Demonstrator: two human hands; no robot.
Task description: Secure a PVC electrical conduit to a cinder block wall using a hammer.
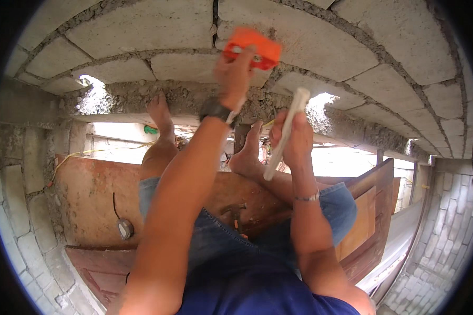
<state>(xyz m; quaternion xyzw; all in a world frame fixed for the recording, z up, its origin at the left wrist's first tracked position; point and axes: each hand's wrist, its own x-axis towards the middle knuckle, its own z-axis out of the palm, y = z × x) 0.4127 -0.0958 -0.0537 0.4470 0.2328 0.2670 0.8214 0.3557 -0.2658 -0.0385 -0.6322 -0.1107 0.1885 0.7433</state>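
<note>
My left hand [233, 76] is raised against the block wall [305, 29], closed on an orange rectangular plastic tool [265, 50], blurred by motion. Below it and to the right, my right hand [294, 136] grips a long, pale white stick or tube [276, 160], held upright at a slant with its upper end rising above my fist. A claw hammer [233, 210] lies between my legs on wooden boards [89, 194].
My bare feet [160, 110] are braced along a rough mortar ledge with bright openings. A small grey tool with a black cord [125, 229] lies at left, near a yellow cable [86, 152]. Block walls [26, 210] rise on both sides, and a panelled wooden door [373, 210] lies at right.
</note>
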